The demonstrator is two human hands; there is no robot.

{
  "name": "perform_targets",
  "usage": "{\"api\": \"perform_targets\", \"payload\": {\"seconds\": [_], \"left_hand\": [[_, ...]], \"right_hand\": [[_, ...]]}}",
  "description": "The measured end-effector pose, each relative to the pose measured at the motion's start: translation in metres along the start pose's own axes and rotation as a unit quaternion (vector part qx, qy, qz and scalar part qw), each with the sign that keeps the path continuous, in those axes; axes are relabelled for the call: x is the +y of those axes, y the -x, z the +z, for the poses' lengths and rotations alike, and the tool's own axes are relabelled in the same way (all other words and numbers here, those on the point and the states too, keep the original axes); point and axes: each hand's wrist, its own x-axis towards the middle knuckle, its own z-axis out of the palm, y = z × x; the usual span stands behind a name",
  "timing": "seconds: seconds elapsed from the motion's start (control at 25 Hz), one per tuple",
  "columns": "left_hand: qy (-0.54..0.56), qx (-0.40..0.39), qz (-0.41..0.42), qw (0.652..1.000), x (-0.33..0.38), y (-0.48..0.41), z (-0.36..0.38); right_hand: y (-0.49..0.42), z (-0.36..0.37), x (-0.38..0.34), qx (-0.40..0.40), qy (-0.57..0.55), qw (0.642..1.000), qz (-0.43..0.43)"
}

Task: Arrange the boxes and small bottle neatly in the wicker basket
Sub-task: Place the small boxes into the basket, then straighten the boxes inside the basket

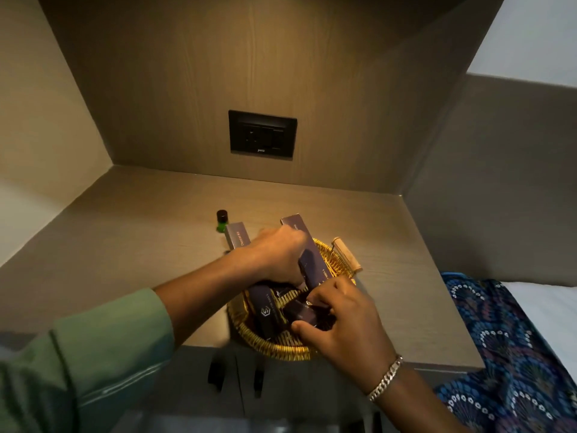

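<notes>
In the basket (249, 334), both hands' fingers clamp light, stiff boxes: left hand (274, 254) the tall box (307, 245), right hand (346, 320) a small box (301, 312)

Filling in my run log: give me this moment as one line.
left hand: gripping tall box | right hand: holding small box | wicker basket: being filled | bottle: outside, on counter

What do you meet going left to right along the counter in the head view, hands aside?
Green bottle → box marked Dental Kit → tall dark box → basket's wooden handle.
</notes>
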Motion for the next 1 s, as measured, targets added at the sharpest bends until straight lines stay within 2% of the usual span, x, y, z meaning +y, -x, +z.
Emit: {"api": "perform_targets", "payload": {"seconds": [0.12,0.52,0.6,0.76,1.0], "left_hand": [[0.002,0.017,0.009,1.0,-0.002,0.004,0.008],[0.036,0.038,-0.008,0.999,-0.01,0.018,0.018],[0.066,0.086,-0.017,0.994,-0.011,0.029,0.018],[0.095,0.24,-0.021,0.966,-0.029,0.071,0.024],[0.152,0.284,-0.031,0.946,-0.033,0.122,0.05]], "right_hand": [[0.004,0.005,-0.002,-0.022,0.051,0.998,-0.002],[0.003,0.001,-0.002,-0.071,0.099,0.993,-0.009],[-0.001,-0.006,-0.002,-0.082,0.098,0.992,-0.02],[-0.034,-0.03,-0.003,-0.075,0.078,0.992,-0.065],[-0.143,-0.027,-0.029,-0.112,-0.016,0.978,-0.174]]}}
